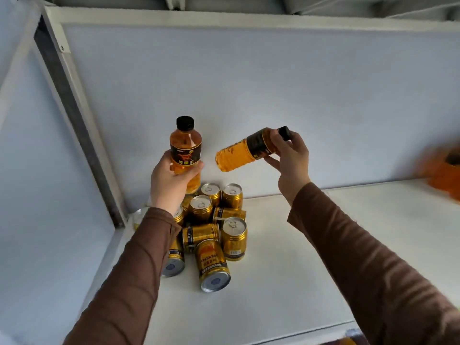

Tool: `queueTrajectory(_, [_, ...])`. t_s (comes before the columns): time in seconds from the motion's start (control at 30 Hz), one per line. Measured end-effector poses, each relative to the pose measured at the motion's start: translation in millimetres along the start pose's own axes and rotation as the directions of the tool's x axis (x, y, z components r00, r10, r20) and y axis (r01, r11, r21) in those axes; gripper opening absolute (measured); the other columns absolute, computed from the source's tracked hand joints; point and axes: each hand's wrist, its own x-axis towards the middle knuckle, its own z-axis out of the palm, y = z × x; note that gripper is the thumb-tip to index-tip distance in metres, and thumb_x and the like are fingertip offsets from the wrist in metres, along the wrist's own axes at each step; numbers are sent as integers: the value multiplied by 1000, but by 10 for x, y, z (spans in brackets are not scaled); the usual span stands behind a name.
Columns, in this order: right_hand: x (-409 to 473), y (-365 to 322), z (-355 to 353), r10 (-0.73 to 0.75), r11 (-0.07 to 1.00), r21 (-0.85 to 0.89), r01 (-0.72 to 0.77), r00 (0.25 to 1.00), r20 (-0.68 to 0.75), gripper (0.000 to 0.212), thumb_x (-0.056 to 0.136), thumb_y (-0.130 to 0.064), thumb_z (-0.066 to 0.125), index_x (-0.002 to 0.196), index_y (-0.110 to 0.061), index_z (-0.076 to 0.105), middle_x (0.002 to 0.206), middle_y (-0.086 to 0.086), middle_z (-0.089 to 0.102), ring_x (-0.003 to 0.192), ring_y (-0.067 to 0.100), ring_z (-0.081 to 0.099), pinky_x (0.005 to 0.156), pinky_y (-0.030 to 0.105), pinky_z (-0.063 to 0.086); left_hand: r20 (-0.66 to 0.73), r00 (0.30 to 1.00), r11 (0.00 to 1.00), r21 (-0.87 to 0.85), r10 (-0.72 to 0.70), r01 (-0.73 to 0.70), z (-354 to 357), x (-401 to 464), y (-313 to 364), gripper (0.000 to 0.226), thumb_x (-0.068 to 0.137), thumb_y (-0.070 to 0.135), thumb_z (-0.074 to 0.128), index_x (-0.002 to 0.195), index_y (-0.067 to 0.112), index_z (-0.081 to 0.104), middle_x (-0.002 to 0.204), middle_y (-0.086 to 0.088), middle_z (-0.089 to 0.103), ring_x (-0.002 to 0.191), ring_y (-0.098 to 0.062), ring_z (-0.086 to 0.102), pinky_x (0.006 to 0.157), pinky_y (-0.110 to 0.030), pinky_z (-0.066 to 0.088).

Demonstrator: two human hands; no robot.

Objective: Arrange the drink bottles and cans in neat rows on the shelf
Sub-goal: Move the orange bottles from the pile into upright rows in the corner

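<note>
shelf: white board, white back panel behind, grey-white frame post at left corner
cans: gold cluster in back-left corner of shelf, jumbled; some upright with pull tabs up, several tipped on their sides, two with bases toward camera
sleeves: brown, both arms reached in over shelf
orange blur: at right edge on shelf, too smeared to identify
left bottle: amber drink, black cap and label, held upright above the cans
right bottle: same kind, tilted near horizontal, cap to the right, off the shelf, apart from left bottle
left hand: fingers wrapped round lower body of left bottle
right hand: fingers and thumb curled round neck end of right bottle
</note>
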Motion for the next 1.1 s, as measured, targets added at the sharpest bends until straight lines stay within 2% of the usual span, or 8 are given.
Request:
queueTrajectory(0.13, [-64, -407, -735, -137, 988, -87, 128, 985, -109, 26, 84, -31, 74, 104, -17, 65, 100, 5, 66, 96, 14, 69, 74, 33, 61, 173, 984, 997, -76, 42, -29, 746, -225, 349, 50, 74, 54, 79, 116, 38, 59, 106, 20, 68, 100, 2, 62, 84, -25, 47])
queueTrajectory(0.27, [-153, -783, -1566, -232, 961, -196, 197, 956, -179, 22, 86, -28, 72, 103, -16, 66, 107, 10, 68, 92, 12, 69, 70, 28, 59, 307, 947, 989, -138, 98, -57, 1571, -544, 677, 48, 74, 44, 84, 114, 30, 62, 105, 12, 70, 98, -8, 65, 84, -31, 51])
queueTrajectory(0.4, [-232, -1130, -2519, -275, 943, -257, 213, 932, -236, 18, 85, -25, 75, 98, -16, 65, 108, 14, 68, 97, 19, 69, 77, 42, 61, 417, 899, 983, -174, 130, -62, 2465, -1018, 1009, 46, 73, 42, 85, 110, 29, 60, 101, 15, 69, 92, 2, 63, 75, -23, 46])
queueTrajectory(0.5, [-280, -1352, -3306, -279, 926, -329, 187, 924, -262, 27, 86, -28, 75, 105, -12, 64, 106, 11, 69, 100, 23, 68, 83, 49, 59, 479, 871, 979, -204, 110, -12, 3145, -1468, 1267, 49, 68, 46, 84, 108, 28, 61, 101, 13, 69, 91, 4, 63, 75, -24, 47])
queueTrajectory(0.63, [-331, -1619, -4307, -280, 908, -388, 161, 921, -273, 28, 87, -28, 73, 107, -12, 64, 106, 10, 69, 101, 24, 67, 84, 47, 59, 538, 839, 970, -235, 80, 58, 3990, -2092, 1610, 49, 69, 42, 85, 109, 26, 62, 103, 9, 71, 96, -6, 65, 80, -30, 49])
queueTrajectory(0.8, [-291, -1921, -5323, -263, 895, -428, 124, 922, -282, 23, 84, -33, 75, 103, -21, 66, 103, 2, 71, 98, 18, 68, 76, 35, 58, 587, 808, 963, -247, 57, 112, 4867, -2663, 1961, 47, 74, 33, 85, 114, 27, 61, 107, 11, 71, 98, -2, 64, 80, -24, 46])
queueTrajectory(1.0, [-31, -2152, -6288, -258, 879, -470, 76, 906, -336, 25, 83, -33, 77, 102, -20, 67, 100, 3, 72, 96, 21, 70, 86, 46, 58, 632, 773, 964, -234, 51, 129, 5780, -2962, 2167, 40, 73, 33, 86, 103, 36, 60, 102, 17, 70, 89, 10, 63, 77, -20, 45])
queueTrajectory(1.1, [235, -2198, -6704, -271, 859, -510, 57, 893, -358, 24, 82, -34, 77, 100, -23, 67, 97, -1, 73, 93, 17, 70, 87, 46, 58, 646, 762, 960, -242, 48, 144, 6249, -2996, 2174, 45, 71, 37, 86, 109, 34, 62, 105, 15, 72, 94, 5, 65, 86, -28, 51])
